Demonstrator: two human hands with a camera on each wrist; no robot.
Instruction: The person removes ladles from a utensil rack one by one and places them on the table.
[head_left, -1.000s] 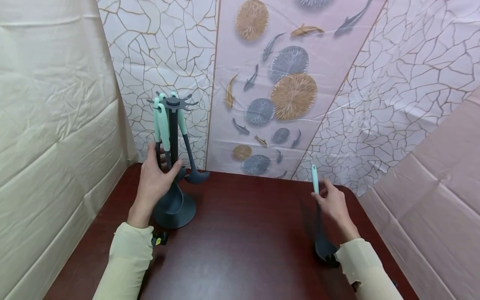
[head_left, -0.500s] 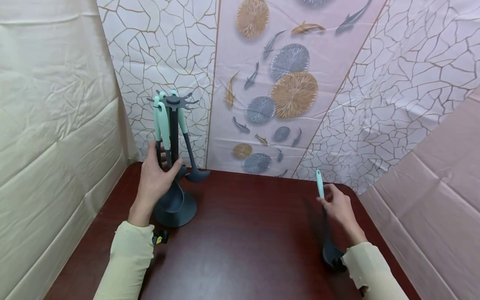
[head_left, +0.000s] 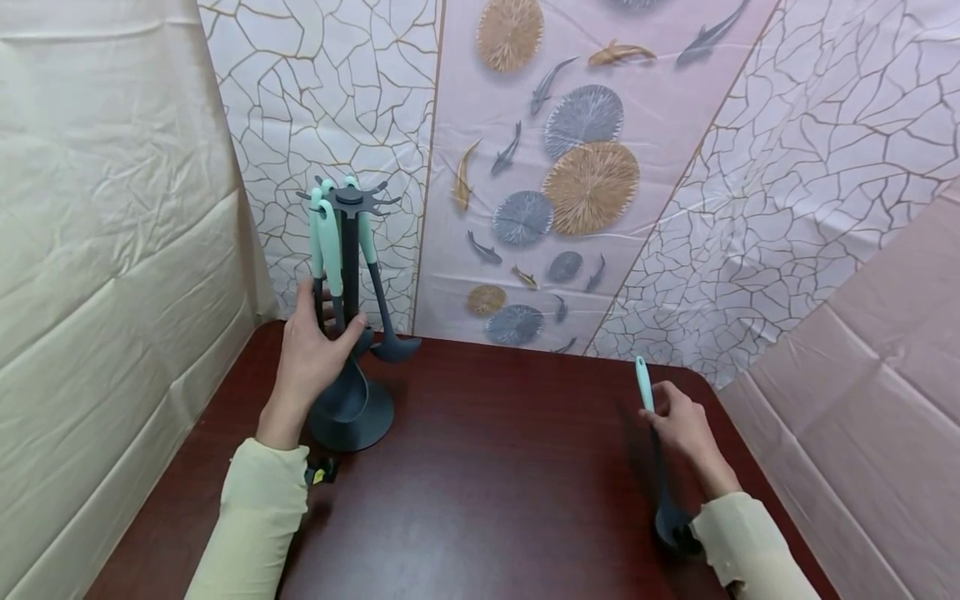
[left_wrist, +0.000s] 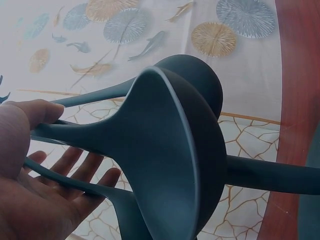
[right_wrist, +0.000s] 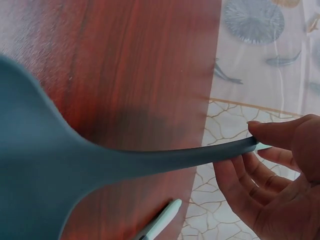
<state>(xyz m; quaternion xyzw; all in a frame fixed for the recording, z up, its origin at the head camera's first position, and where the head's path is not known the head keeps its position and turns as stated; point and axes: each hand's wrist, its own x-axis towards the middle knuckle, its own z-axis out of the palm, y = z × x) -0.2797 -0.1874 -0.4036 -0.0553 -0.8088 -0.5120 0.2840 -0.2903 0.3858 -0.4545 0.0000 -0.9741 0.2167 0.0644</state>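
Note:
In the head view, my left hand [head_left: 311, 367] grips around the hanging utensils and post of a dark utensil stand [head_left: 360, 425]. The left wrist view shows a ladle [left_wrist: 160, 150] close to the camera, my thumb against the handles and my fingers behind them. My right hand [head_left: 681, 423] pinches a cooking spoon [head_left: 666, 504] with a mint handle, at the table's right side. In the right wrist view the thumb and fingers meet near where the dark shaft joins the mint end; the spoon's wide head [right_wrist: 35, 150] is partly out of frame.
A second mint-handled utensil [right_wrist: 162, 220] lies on the table under the spoon in the right wrist view. The dark red table [head_left: 480, 467] meets a patterned cloth backdrop [head_left: 525, 250]. Pale cloth walls [head_left: 135, 292] stand on both sides.
My right hand has moved rightward and nearer to me, carrying the spoon lower. The left hand stays at the utensil stand.

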